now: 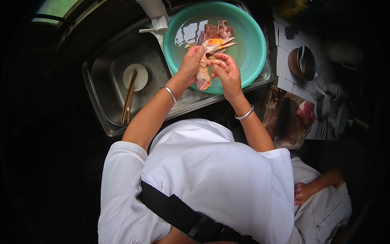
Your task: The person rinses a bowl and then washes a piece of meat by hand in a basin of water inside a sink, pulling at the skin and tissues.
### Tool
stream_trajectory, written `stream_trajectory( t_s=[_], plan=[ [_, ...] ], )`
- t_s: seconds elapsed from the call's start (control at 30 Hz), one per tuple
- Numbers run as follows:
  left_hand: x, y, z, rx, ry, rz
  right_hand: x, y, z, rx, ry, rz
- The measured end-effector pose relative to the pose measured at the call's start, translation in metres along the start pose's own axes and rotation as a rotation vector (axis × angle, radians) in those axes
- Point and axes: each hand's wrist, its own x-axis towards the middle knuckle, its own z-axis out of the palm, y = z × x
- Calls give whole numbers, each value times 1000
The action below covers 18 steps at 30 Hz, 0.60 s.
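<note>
A plucked duck's head and neck (203, 71), its beak parted and pointing right, is held over a green plastic basin (260, 55). My left hand (190, 64) grips it just behind the head, thumb on top. At the other side, my right hand (227, 71) pinches a bit of loose skin or tissue at the throat between thumb and fingers. Water stands in the basin, and several pieces of raw meat (210, 32) lie in it behind the head. Part of the neck's far side is hidden by my fingers.
Left of the basin, a stainless-steel sink (102, 91) holds stacked bowls (131, 80) and wooden chopsticks (129, 100). At right are a cutting board (292, 134) with a dark cleaver (283, 117) and raw meat (306, 113), and a pot (306, 62). Another person's hand (302, 193) rests at lower right.
</note>
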Motion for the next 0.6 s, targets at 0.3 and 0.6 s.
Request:
stream_trajectory(
  t_s=[0.3, 0.6],
  plan=[
    [3, 6, -10, 15, 51, 10, 4, -8, -8, 101, -21, 113],
    [-1, 14, -15, 29, 111, 34, 17, -24, -29, 316, -89, 298]
  ],
)
